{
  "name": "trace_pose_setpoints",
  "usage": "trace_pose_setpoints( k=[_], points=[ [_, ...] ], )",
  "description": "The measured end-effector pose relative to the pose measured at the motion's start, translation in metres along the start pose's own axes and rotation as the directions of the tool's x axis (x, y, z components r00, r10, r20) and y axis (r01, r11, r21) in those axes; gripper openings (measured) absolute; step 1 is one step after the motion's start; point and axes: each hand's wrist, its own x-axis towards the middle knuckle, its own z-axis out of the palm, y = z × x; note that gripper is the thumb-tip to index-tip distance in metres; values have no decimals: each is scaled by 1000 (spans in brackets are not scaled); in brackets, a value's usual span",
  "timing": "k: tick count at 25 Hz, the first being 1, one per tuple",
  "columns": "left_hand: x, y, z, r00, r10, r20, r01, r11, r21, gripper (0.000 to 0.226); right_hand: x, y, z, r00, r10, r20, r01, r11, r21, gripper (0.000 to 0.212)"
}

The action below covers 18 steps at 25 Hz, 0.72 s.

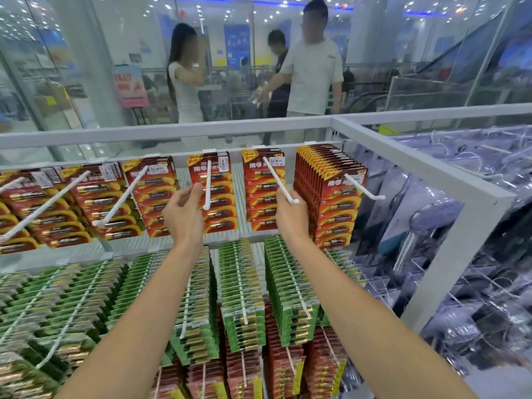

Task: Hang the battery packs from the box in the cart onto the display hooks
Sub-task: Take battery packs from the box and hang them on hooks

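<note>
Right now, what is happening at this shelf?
A person reaches up to the red packs on the top row. The right hand grips the tip of a white hook; the left hand is raised nearby. I see no pack in either hand.

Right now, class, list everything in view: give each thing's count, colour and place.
red packs: many, red, top hooks and bottom row
green packs: many, green, middle row
hooks: many, white, through the packs
frame: one, white, around the display
clear packs: many, clear, right side
people: three, light tops and one dark, behind the glass
sign: one, pink, behind the glass, left
left grip: one, bare, beside a middle hook
right grip: one, bare, holding a hook near its tip
</note>
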Motion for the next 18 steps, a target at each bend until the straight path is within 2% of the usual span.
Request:
trace_pose_setpoints(
  k=[5,8,12,15,18],
  points=[
    [3,-17,-11,999,25,27,-25,1000,-19,10,-13,10,-10,1000,-29,-5,29,997,-69,25],
    [-8,-33,-24,999,17,46,-16,999,-32,15,-41,20,-25,999,-32,18,34,991,-132,39],
    [-56,-49,-46,993,-34,112,42,997,-67,21,-97,40,-56,999,-6,51,14,986,-164,38],
    [-104,-62,-57,969,-87,231,109,990,-85,12,-136,70,-89,997,69,21,-64,982,-177,33],
    [-159,-82,-63,920,-122,372,133,991,-2,14,-175,101,-127,988,149,-40,-154,969,-194,31]
  ],
)
